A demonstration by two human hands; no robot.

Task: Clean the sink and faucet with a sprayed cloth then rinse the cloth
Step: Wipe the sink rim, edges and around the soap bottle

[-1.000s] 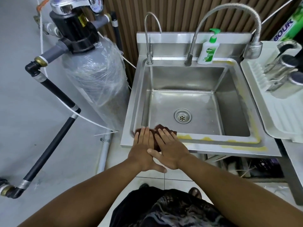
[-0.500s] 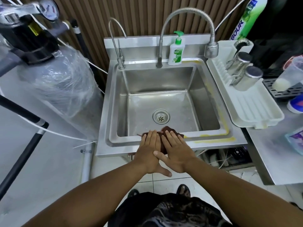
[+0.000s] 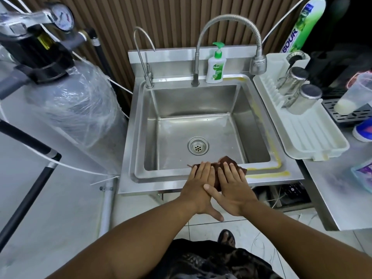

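Observation:
A dark brown cloth (image 3: pixel 226 161) lies on the front rim of the steel sink (image 3: pixel 167 179). My left hand (image 3: pixel 198 186) and my right hand (image 3: pixel 233 185) lie flat on the cloth side by side, fingers straight, pressing it onto the rim. The right thumb crosses over the back of the left hand. Most of the cloth is hidden under the hands. A yellowish stain (image 3: pixel 267 175) runs along the rim to the right of the cloth. The tall flexible faucet (image 3: pixel 227 19) arches over the basin from the back ledge, and a thin gooseneck tap (image 3: pixel 142 55) stands to its left.
A Dettol soap pump bottle (image 3: pixel 216 67) stands on the back ledge. A white drying rack (image 3: pixel 302 127) with steel jugs sits right of the sink. A wrapped filter tank (image 3: pixel 78 109) stands to the left. A green spray bottle (image 3: pixel 304 23) is at the back right.
Both hands have slid the cloth to the right along the front rim, from near the left corner toward the middle. My view has also shifted right.

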